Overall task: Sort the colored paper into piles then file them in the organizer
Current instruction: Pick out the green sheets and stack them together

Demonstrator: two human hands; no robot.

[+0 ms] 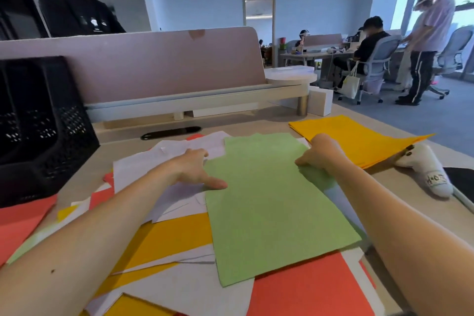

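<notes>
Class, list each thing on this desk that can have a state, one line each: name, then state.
Green sheet, on top of the heap, held at both side edges.
Left hand, pinching its left edge.
Right hand, pinching its lifted right edge.
Yellow pile, sorted, set apart at the right.
Mixed heap, unsorted.
Organizer, upright at the left, contents unclear.

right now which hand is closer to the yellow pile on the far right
Right. The right hand grips the right edge of the green sheet, just beside the yellow pile; the left hand is at the sheet's left edge, across it from the pile.
</notes>
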